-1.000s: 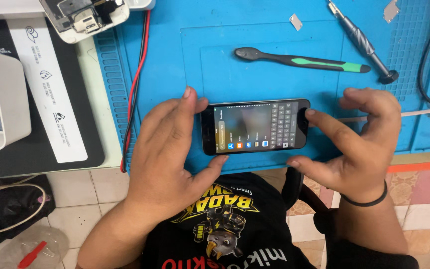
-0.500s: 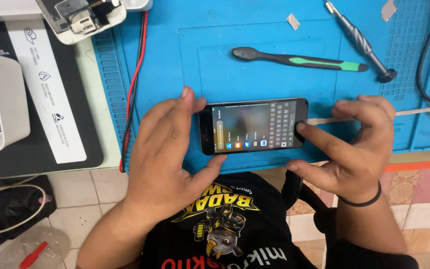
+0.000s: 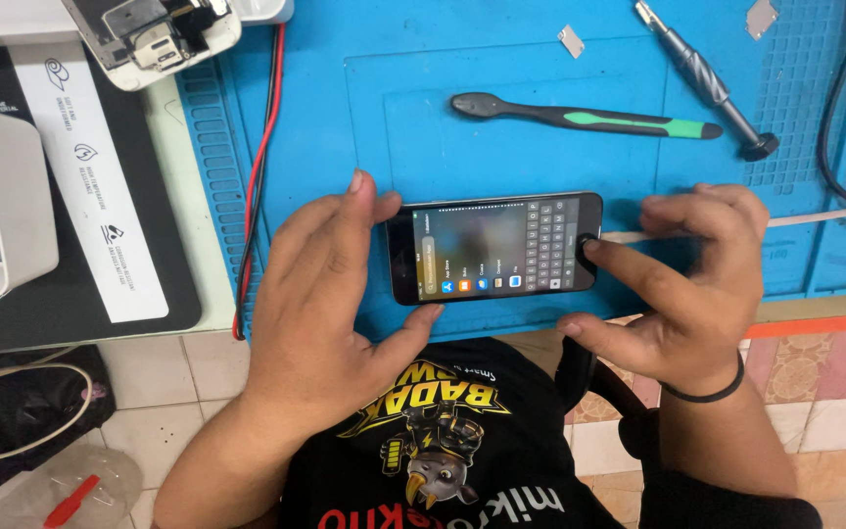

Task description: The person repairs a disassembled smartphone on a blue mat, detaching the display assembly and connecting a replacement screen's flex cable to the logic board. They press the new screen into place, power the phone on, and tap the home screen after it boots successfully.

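Right now the left hand (image 3: 330,294) grips the left end of a black slab-shaped smartphone with a lit screen (image 3: 494,245), its fingers curled over the top edge and its thumb braced under the bottom edge. At the other end, the right hand (image 3: 682,284) is loosely curled and holds nothing; its forefinger tip presses on the round button at the phone's right end, while the thumb hangs free below the phone. A thin black band circles the right wrist.

The phone lies lengthwise, screen up, near the front edge of a blue ribbed rubber work mat (image 3: 384,108) spread on the tabletop. Beyond the phone, well apart from both hands, a black prying tool with a green grip (image 3: 585,120) rests flat on the mat. Near it to the right a grey metal screwdriver (image 3: 705,80) lies slantwise. A red and black pair of wires (image 3: 261,167) runs down the mat's left edge, just beside the left hand. Further left sits a black pad with a white strip (image 3: 90,186).
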